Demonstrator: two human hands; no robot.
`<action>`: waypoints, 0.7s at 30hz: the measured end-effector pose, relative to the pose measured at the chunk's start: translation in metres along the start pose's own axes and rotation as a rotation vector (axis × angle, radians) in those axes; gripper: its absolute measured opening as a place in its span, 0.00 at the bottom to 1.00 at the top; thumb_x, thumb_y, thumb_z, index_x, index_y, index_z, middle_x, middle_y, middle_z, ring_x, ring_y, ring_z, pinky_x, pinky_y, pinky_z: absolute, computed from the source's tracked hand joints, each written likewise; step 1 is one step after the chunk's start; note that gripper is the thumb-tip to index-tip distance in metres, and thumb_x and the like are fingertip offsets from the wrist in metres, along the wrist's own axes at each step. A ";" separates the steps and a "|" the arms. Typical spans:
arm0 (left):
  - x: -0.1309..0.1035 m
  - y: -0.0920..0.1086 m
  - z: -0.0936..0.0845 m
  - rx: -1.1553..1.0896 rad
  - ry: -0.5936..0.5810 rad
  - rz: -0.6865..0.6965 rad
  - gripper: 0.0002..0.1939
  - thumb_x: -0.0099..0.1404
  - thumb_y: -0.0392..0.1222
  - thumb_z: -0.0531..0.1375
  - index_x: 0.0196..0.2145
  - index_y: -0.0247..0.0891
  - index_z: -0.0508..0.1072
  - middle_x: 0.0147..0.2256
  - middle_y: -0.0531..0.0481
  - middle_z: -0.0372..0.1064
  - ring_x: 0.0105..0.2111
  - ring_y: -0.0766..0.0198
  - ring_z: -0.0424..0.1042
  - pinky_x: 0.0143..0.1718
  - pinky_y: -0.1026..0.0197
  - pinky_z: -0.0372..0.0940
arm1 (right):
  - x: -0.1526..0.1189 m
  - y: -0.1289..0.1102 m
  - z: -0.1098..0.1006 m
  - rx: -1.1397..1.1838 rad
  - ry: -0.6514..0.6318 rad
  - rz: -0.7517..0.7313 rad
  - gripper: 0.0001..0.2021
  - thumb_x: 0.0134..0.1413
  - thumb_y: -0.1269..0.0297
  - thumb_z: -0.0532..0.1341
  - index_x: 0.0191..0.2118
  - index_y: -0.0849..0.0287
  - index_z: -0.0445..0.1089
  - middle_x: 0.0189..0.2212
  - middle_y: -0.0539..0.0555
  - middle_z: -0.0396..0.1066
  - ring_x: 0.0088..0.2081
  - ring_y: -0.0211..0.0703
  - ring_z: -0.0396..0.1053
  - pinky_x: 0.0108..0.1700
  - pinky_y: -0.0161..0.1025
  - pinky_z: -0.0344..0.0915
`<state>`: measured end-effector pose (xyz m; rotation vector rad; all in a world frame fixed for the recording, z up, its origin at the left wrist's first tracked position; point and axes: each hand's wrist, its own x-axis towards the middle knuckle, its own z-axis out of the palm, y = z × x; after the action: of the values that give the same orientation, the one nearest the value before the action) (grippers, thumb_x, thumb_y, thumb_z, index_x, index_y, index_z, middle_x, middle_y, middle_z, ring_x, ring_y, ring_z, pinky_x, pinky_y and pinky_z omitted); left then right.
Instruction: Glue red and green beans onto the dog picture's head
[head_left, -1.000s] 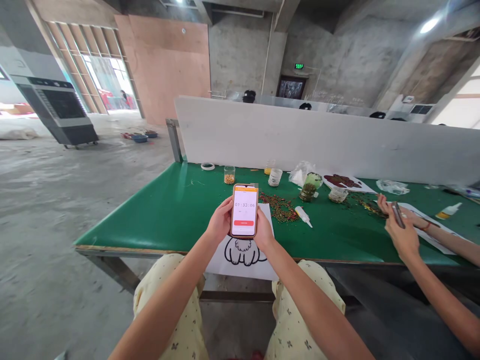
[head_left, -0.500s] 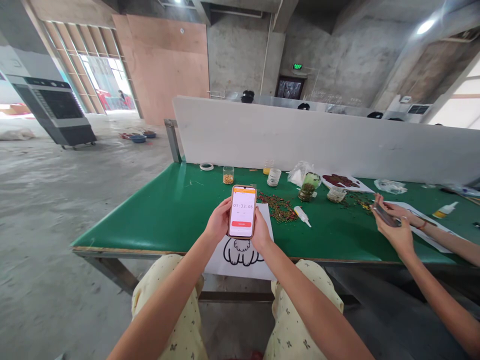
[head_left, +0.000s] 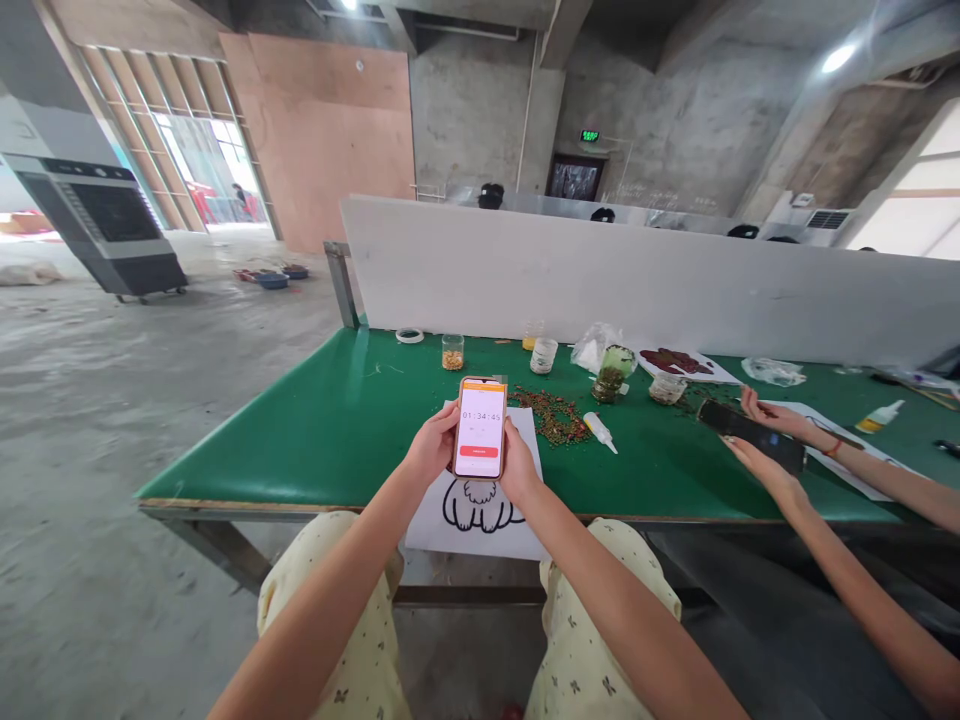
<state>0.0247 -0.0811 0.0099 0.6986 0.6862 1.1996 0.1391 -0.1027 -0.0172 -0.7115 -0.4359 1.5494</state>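
A phone (head_left: 481, 428) with a lit timer screen is held upright between my two hands. My left hand (head_left: 433, 446) grips its left edge, and my right hand (head_left: 519, 458) grips its right edge. Under the phone lies a white sheet (head_left: 431, 530) with a black line drawing, its upper part hidden by phone and hands. Right of the sheet is a scattered pile of red and green grains (head_left: 555, 418), with a white glue bottle (head_left: 600, 432) beside it. A jar of orange pieces (head_left: 452, 353) stands behind the phone.
Several jars, including a green-topped one (head_left: 613, 376), stand at the back of the green table (head_left: 300, 430), before a white partition (head_left: 465, 265). On the right, another person's hands hold a dark phone (head_left: 750, 437) near a second sheet and glue bottle (head_left: 879, 417).
The other person's dark phone has tilted flatter and shifted left, and their hands have moved apart. The digits on my phone's screen have changed. My hands keep the same hold.
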 end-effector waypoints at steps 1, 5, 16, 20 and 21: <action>0.000 0.000 -0.001 -0.001 -0.006 0.000 0.15 0.60 0.32 0.56 0.45 0.34 0.71 0.38 0.46 0.74 0.33 0.64 0.73 0.33 0.64 0.67 | 0.000 0.000 0.000 -0.002 -0.001 0.000 0.15 0.59 0.56 0.51 0.37 0.58 0.71 0.33 0.50 0.76 0.34 0.39 0.73 0.40 0.38 0.67; 0.001 -0.001 -0.001 0.008 0.009 0.012 0.11 0.58 0.33 0.59 0.41 0.34 0.73 0.33 0.49 0.74 0.28 0.68 0.71 0.29 0.67 0.65 | -0.001 0.000 0.001 -0.008 -0.003 0.014 0.16 0.60 0.54 0.50 0.38 0.57 0.71 0.34 0.50 0.76 0.36 0.39 0.73 0.40 0.36 0.68; 0.037 0.047 -0.045 0.730 0.402 0.184 0.20 0.58 0.40 0.56 0.49 0.36 0.67 0.30 0.48 0.72 0.24 0.63 0.70 0.28 0.61 0.64 | 0.007 -0.016 -0.008 -0.341 -0.080 -0.037 0.11 0.53 0.56 0.58 0.35 0.57 0.70 0.37 0.51 0.71 0.29 0.35 0.69 0.27 0.31 0.64; 0.053 0.082 -0.101 1.440 0.657 0.075 0.27 0.59 0.42 0.54 0.56 0.35 0.60 0.37 0.37 0.72 0.31 0.52 0.72 0.27 0.57 0.64 | 0.028 -0.056 -0.028 -0.526 0.141 -0.257 0.07 0.48 0.61 0.60 0.33 0.57 0.68 0.35 0.49 0.68 0.31 0.35 0.68 0.27 0.30 0.62; 0.054 0.088 -0.114 1.490 0.675 0.068 0.27 0.57 0.41 0.54 0.54 0.31 0.61 0.40 0.32 0.71 0.34 0.46 0.72 0.28 0.54 0.64 | 0.033 -0.067 -0.034 -0.592 0.190 -0.305 0.08 0.49 0.60 0.59 0.33 0.58 0.68 0.35 0.49 0.68 0.32 0.36 0.67 0.28 0.30 0.61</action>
<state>-0.1031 0.0034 0.0041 1.5260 2.2099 0.7980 0.2120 -0.0669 -0.0047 -1.1749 -0.8330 1.0515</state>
